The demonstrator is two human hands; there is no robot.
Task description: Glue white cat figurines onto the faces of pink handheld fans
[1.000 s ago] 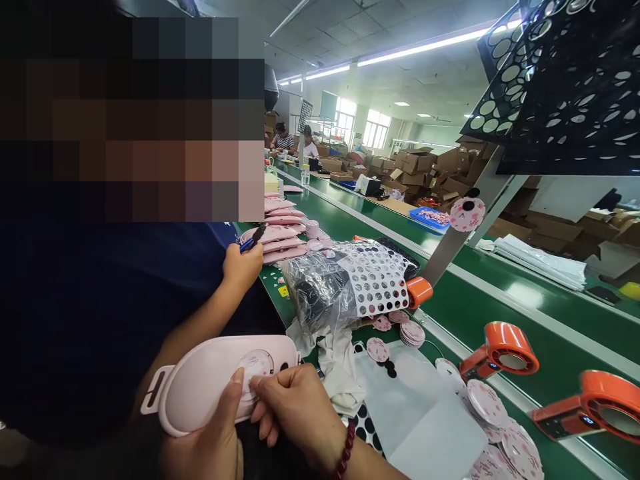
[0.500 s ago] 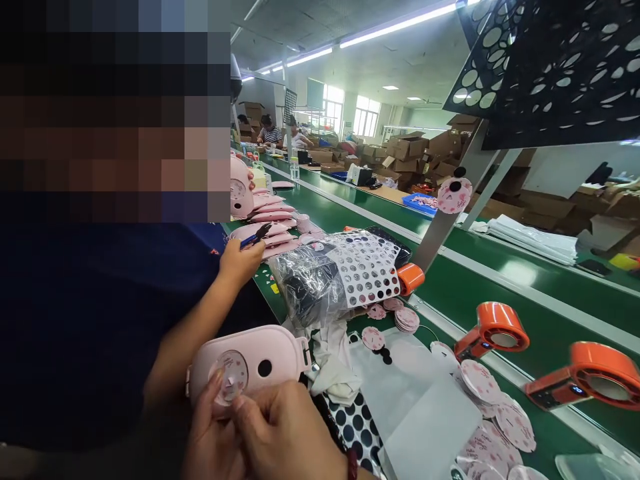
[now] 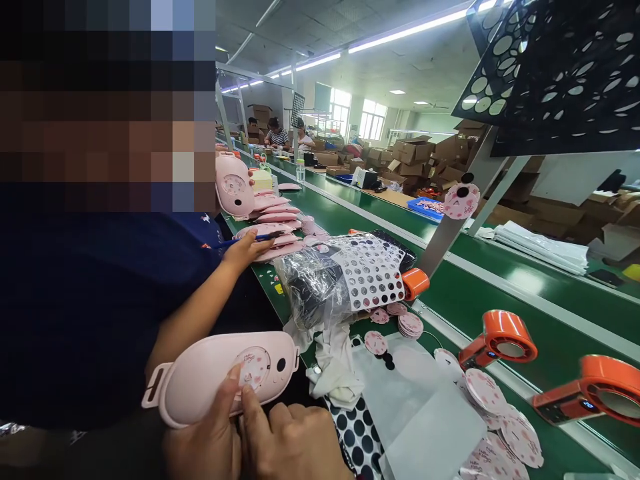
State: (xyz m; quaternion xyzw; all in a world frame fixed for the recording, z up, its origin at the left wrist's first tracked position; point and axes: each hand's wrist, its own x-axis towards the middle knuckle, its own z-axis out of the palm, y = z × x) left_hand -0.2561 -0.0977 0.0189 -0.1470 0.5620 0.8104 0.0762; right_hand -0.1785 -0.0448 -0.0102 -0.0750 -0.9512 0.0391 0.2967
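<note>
A pale pink, oval plastic shell tilts in front of me, with a slotted loop at its left end. My left hand holds its lower edge, the thumb lying on the round patterned sticker in the shell's recess. My right hand has its index finger stretched onto the sticker's lower edge, while its other fingers curl beside the shell; its thumb is hidden. Right of the sticker is a black dot on the shell.
A co-worker's hand holds a dark pen-like tool by stacked pink shells. On the green bench are round stickers, orange handheld fans, a plastic-wrapped bundle, a white cloth and a black-dotted sheet.
The shell has turned in my hands; its slotted end now points left and the sticker sits further right. My right hand has gone from a pinch at the sticker to an extended index finger.
</note>
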